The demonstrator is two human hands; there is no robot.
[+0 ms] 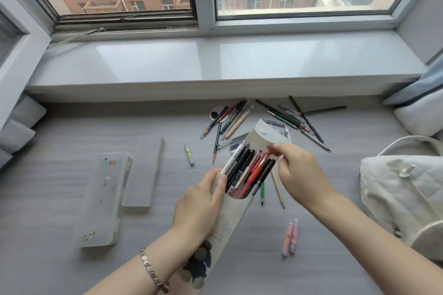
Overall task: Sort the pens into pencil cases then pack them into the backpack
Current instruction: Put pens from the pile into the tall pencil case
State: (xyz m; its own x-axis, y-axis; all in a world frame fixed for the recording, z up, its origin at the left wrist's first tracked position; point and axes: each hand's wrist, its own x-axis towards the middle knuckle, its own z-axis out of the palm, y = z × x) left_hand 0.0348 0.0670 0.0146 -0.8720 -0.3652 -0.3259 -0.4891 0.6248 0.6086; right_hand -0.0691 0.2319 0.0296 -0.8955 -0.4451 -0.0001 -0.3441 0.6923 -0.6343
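Observation:
My left hand (pixel 200 203) grips a tall beige pencil case (pixel 230 225) tilted toward the window, its flap (pixel 266 135) open. Several black, white and red pens (pixel 248 171) stick out of its mouth. My right hand (pixel 298 171) pinches the top of a red pen (pixel 260 165) among them. Loose pens and pencils (pixel 275 117) lie scattered on the grey desk (pixel 72 270) beyond the case. Two pink pens (pixel 290 237) lie near my right forearm, and a green pencil (pixel 262 193) and a wooden pencil (pixel 278 188) lie under my right hand. The white backpack (pixel 405 196) sits at the right.
A translucent pencil case (pixel 103 201) and a grey box-shaped case (pixel 143 172) lie at the left. A small yellow-green pen (pixel 189 154) lies alone mid-desk. The window sill (pixel 215 62) runs along the back; cushions (pixel 422 112) sit at the far right.

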